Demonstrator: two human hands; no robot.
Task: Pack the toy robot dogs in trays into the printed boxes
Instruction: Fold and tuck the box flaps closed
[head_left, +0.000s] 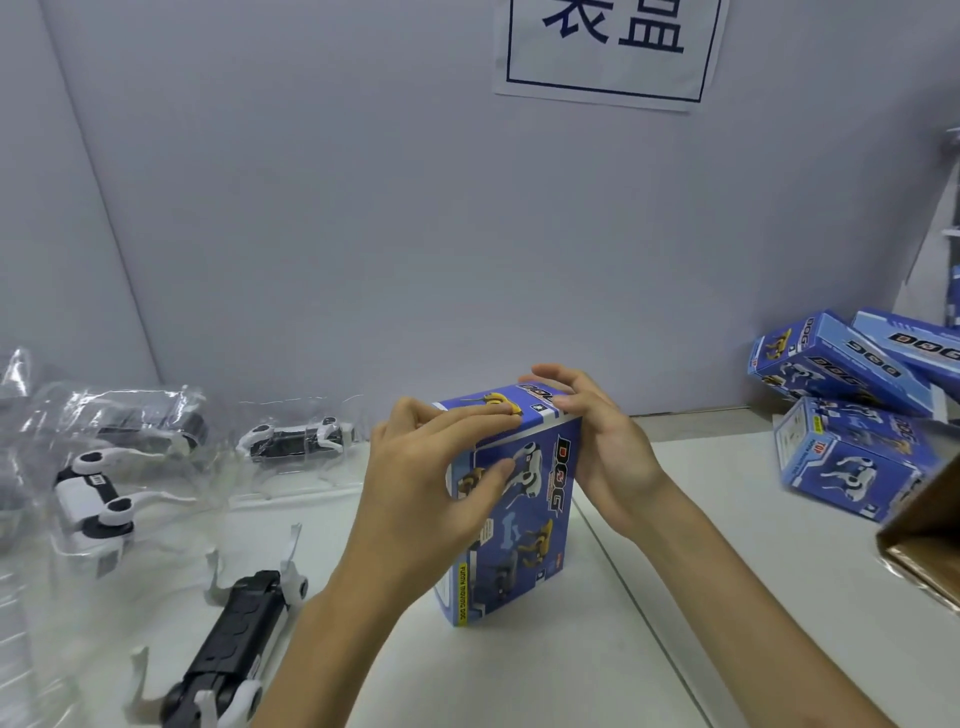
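Note:
A blue printed box (524, 525) marked "DOG" stands upright on the white table (727, 597), its top flap down. My left hand (431, 478) grips its left side, fingers laid over the top flap and thumb on the front face. My right hand (597, 441) holds the right top edge with its fingers curled over the flap. Several black-and-white toy robot dogs lie in clear plastic trays on the left: one near the front (234, 660), one at mid-left (93, 499), one further back (296, 434).
A pile of blue printed boxes (852, 415) lies at the right against the grey wall. A brown cardboard carton corner (924, 545) juts in at the right edge. A paper sign (613, 47) hangs on the wall. Clear trays (104, 410) crowd the left.

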